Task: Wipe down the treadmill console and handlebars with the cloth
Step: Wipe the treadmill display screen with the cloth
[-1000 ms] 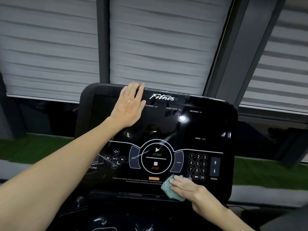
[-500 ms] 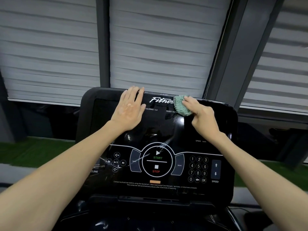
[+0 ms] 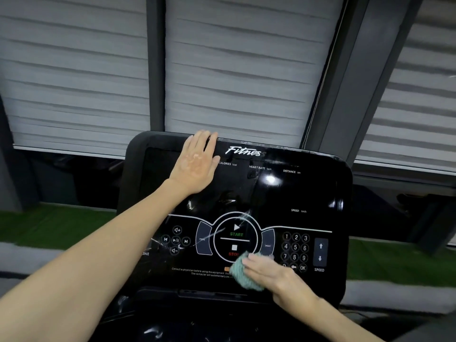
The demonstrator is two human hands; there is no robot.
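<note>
The glossy black treadmill console [image 3: 308,193] fills the middle of the view, with a round START/STOP dial, a number keypad and SPEED arrows. My left hand [image 3: 195,164] lies flat with straight fingers on the console's upper left, fingertips at its top edge. My right hand [image 3: 269,271] presses a bunched teal cloth [image 3: 243,274] against the console's lower part, just below the STOP mark and left of the keypad; its fingers curl over the cloth. The handlebars are out of view.
Grey slatted blinds [image 3: 234,70] and dark window frames [image 3: 155,65] stand right behind the console. A strip of green turf [image 3: 49,223] runs along the floor on both sides. A dark tray ledge [image 3: 197,294] sits under the console face.
My right hand carried the cloth from the console's top edge near the logo down to the lower part below the STOP mark. My left hand stayed put.
</note>
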